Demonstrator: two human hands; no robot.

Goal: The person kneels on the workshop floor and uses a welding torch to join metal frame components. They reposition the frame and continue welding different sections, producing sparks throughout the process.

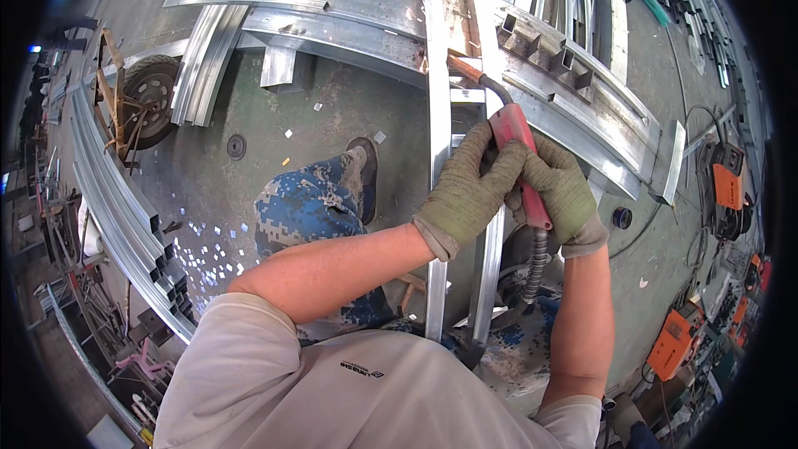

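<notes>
Red torch handle (510, 123), olive-green gloves (465, 198), silver metal bars (440, 83), blue pixel-camouflage trousers (303, 198), grey-beige shirt (357, 403)

both hands raised together ahead of torso (357, 395), close enough to overlap in view. left hand (465, 193): ribbed green work glove, back of hand facing up, fingers and thumb bent in a grip. right hand (567, 191): matching glove, closed, fingers curled inward toward the left. left forearm (337, 270) bare, slanting forward and to the right; elbow bent, out to the side. right forearm (582, 316) bare, running nearly straight ahead. glove cuffs cover both wrists. short pale sleeves. left leg (307, 199) bent, blue camouflage trousers, dark shoe (368, 181) forward.
</notes>
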